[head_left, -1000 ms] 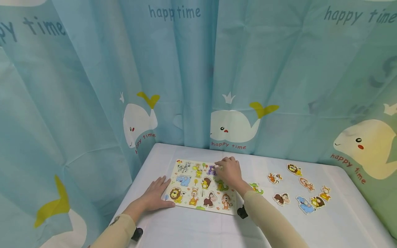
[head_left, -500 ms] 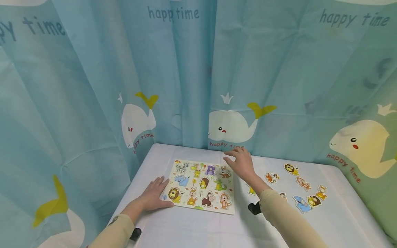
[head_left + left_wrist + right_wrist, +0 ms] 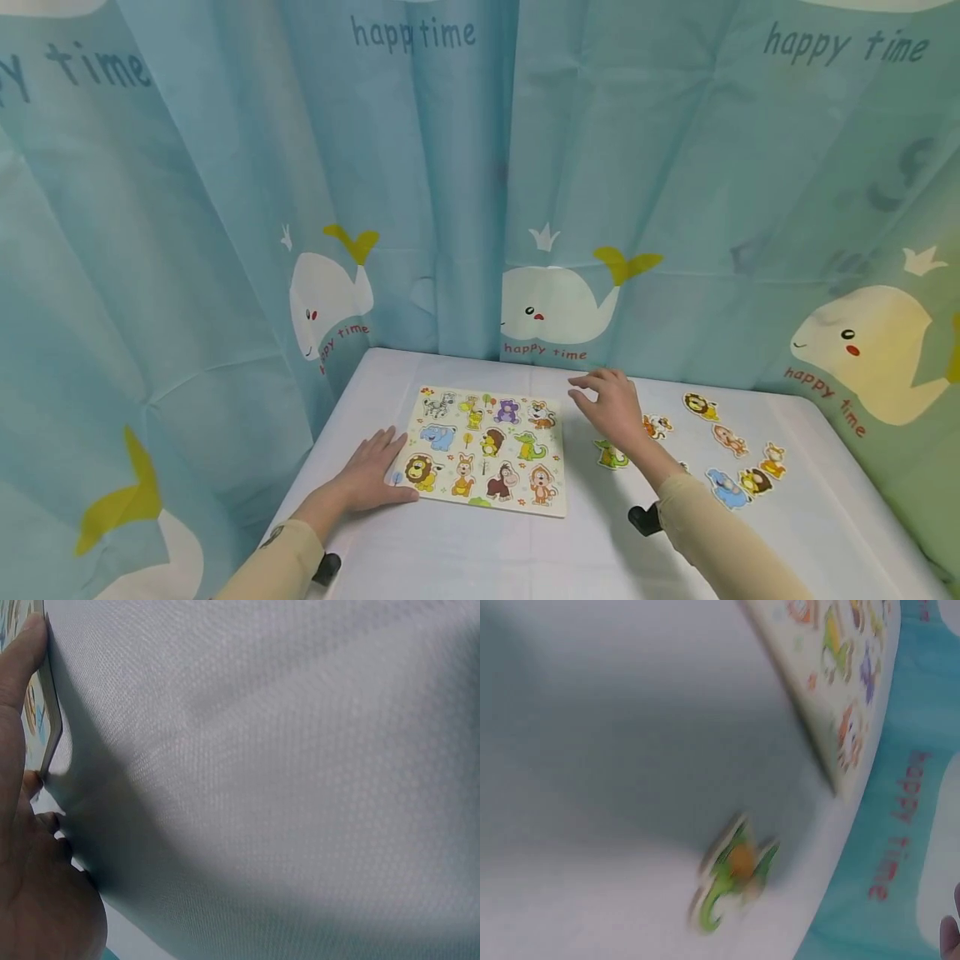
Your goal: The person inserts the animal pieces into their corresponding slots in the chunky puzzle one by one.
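A flat animal puzzle board (image 3: 561, 492) lies on the table, animal pictures across it. My left hand (image 3: 371, 475) rests at its left edge, fingers straight and thumb along the front corner; in the left wrist view the hand (image 3: 37, 892) touches the board's edge. To the right of the board, my right hand (image 3: 611, 404) hovers with fingers loosely bent and nothing seen between them. Below that hand lies a crocodile piece (image 3: 611, 455), blurred in the right wrist view. A tiger piece (image 3: 657, 427) is partly hidden behind the right wrist.
Further right lie loose pieces: a lion (image 3: 701, 407), a monkey (image 3: 730, 441), a kangaroo (image 3: 772, 461), a hedgehog (image 3: 754, 481) and an elephant (image 3: 726, 488). The right forearm covers most of another piece. A blue whale-print curtain (image 3: 450, 208) hangs behind the table.
My right hand has lifted off the board's upper right corner and moved right, uncovering the tiger and crocodile pictures there. The left hand has stayed at the board's edge.
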The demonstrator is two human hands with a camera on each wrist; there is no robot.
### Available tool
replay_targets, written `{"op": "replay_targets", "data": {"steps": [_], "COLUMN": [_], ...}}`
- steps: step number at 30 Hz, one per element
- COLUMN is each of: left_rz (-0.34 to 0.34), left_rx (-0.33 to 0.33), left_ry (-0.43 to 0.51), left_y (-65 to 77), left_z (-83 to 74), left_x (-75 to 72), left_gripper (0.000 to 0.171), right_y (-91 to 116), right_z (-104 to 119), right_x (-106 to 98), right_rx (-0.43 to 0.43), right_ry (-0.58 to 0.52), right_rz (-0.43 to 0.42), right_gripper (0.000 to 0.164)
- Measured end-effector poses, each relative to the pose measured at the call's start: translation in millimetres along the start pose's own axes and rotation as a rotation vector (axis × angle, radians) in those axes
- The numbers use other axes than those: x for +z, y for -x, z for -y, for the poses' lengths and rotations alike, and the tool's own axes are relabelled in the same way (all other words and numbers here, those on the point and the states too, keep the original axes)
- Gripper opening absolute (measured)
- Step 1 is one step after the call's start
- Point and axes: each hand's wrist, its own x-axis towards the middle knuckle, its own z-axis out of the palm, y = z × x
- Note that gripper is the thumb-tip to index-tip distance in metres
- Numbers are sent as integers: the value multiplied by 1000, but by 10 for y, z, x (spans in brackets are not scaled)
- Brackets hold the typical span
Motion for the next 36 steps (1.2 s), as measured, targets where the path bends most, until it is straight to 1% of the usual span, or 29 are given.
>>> {"op": "replay_targets", "data": {"steps": [4, 11, 15, 18, 25, 30, 36], "left_rz": [2, -5, -2, -2, 0, 0, 2], "left_rx": [-3, 10, 3, -2, -16, -17, -9], "left_ry": [-4, -13, -19, -19, -18, -7, -10], "left_y": [-11, -39, -43, -38, -22, -21, -30], "left_z": [13, 52, 46, 36, 43, 50, 57], "left_x": [9, 27, 22, 17, 32, 38, 46], "left_gripper": [110, 110, 110, 110, 110, 110, 110], "right_y": [86, 237, 319, 372, 464, 532, 601], "right_z": [-200, -574, -734, -827, -980, -1046, -1112], "right_x": [-122, -362, -472, -521, -565, -545, -488], "right_rx": [50, 139, 200, 228, 292, 339, 396], "right_ry": [21, 63, 87, 106, 143, 182, 191], "right_rz": [-3, -45, -58, -60, -43, 4, 66], "right_gripper": [23, 24, 27, 29, 31, 32, 34]}}
